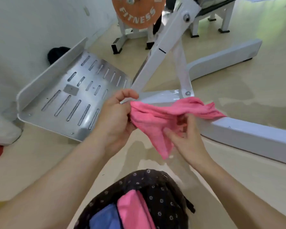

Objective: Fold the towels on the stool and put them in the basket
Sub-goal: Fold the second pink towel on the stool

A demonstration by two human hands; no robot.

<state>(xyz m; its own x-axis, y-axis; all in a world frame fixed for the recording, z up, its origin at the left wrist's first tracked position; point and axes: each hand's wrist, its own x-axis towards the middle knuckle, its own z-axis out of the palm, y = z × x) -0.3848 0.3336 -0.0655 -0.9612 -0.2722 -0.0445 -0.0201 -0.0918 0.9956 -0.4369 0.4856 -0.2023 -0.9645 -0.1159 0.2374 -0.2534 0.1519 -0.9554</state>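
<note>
The left hand [114, 118] pinches the left end of the pink towel [152, 118] with curled fingers. The towel hangs in the air between both hands, thin, soft and bunched. Its long axis runs left to right, and one corner points down. The right hand [186, 139] grips its middle from below, so the free end lies further right, near a white beam [254, 134].

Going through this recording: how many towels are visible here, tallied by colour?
Pink: 2, the held pink towel, gripped by the left hand and right hand, and the lower pink towel on the dark floral cloth.
Blue: 1, the blue towel beside the lower pink towel.
Total: 3
</note>
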